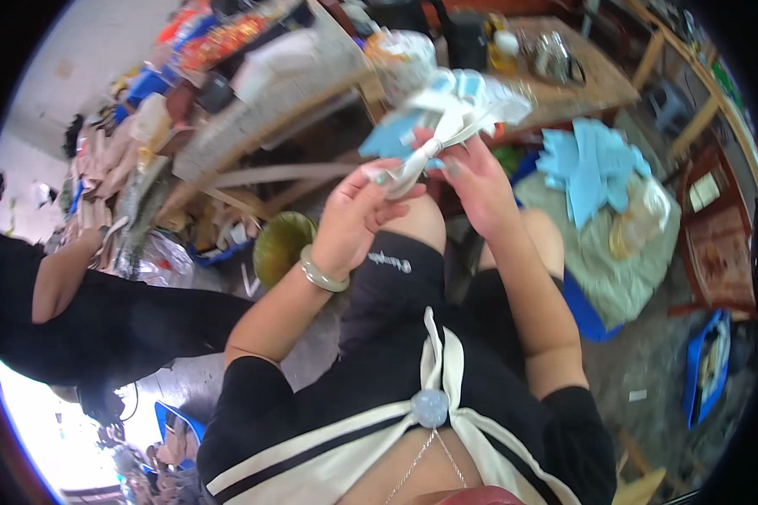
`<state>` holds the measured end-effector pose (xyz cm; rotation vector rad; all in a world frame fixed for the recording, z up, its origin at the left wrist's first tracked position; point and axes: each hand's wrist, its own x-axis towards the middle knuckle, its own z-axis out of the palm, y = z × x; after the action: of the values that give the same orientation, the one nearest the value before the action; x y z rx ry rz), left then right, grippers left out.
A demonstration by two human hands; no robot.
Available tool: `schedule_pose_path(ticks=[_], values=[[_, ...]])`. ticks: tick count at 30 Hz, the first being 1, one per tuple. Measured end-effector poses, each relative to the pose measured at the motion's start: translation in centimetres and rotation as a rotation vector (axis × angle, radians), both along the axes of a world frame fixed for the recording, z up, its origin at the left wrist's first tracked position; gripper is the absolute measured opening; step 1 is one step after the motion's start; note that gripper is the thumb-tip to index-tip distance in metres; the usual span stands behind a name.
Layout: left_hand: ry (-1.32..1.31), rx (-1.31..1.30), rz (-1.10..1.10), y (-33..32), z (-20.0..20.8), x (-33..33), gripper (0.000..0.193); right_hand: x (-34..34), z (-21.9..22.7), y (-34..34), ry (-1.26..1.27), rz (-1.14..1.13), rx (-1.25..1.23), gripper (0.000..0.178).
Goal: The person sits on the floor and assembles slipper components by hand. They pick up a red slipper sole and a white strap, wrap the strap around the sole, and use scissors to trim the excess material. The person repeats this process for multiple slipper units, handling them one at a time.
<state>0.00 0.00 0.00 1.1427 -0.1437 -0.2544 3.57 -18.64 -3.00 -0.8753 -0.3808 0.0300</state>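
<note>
Both my hands are raised over my lap, pinching a soft white-and-light-blue cloth piece (pixel 449 126) that is pulled narrow between them. My left hand (pixel 355 210), with a pale bangle on its wrist, grips the lower left end between thumb and fingers. My right hand (pixel 480 189) holds the middle, where the cloth bunches, thumb pressed on it. The upper part fans out beyond my right fingers and is blurred, so its exact kind is unclear. Right of my knees, a pile of light-blue gloves (pixel 594 168) lies on a greenish sack (pixel 619 278).
A wooden table (pixel 602 88) ahead bears a glass pot (pixel 554 59) and bottles. At the left, a workbench (pixel 244 126) is heaped with fabric. Another person's dark-clothed leg (pixel 168 324) reaches in from the left. A green round container (pixel 285 248) stands by my left knee; a wooden chair (pixel 716 231) is right.
</note>
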Motion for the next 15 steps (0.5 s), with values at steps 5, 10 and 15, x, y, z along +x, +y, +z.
schedule_pose_path(ticks=[5, 10, 15], values=[[0.284, -0.190, -0.248, -1.6, -6.7, -3.1, 0.059, -2.9, -3.2, -1.1, 0.257, -0.014, -0.045, 0.024], [0.148, -0.052, -0.459, -3.9, -7.4, -1.8, 0.049, -5.0, -4.3, -1.2, 0.316, -0.042, -0.328, 0.024], [0.183, -0.060, -0.470, -4.3, -8.1, -1.5, 0.027, -5.4, -5.0, -4.0, -0.219, -0.676, -0.874, 0.015]])
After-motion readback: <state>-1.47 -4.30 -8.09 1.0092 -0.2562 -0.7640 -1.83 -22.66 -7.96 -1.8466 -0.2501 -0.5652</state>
